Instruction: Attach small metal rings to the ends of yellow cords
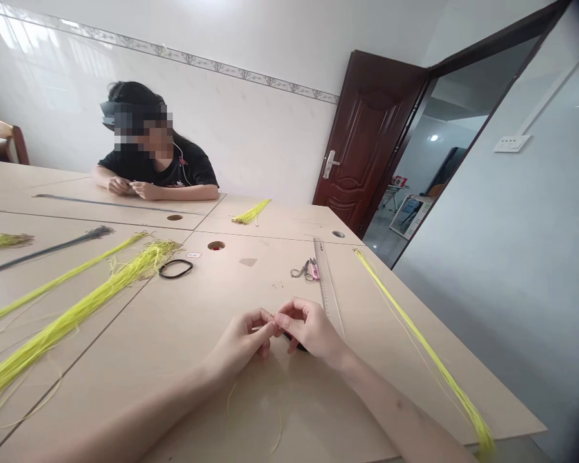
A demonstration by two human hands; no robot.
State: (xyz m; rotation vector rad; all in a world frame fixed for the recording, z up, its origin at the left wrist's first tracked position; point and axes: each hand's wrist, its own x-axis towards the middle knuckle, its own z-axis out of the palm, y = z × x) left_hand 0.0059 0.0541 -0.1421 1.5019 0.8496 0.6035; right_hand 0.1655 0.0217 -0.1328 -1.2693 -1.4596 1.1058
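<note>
Left hand and right hand meet in narrow fingertip pinches, apparently working a thin yellow cord whose loose lengths show below them over the bench; the next move seems to call for steady, fine fingertip control.

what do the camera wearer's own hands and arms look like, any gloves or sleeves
The left hand and right hand are bare, with no gloves or rings visible. The left forearm and right forearm taper toward the wrists, no sleeve, watch or bracelet in view; a small spot marks the right one.
</note>
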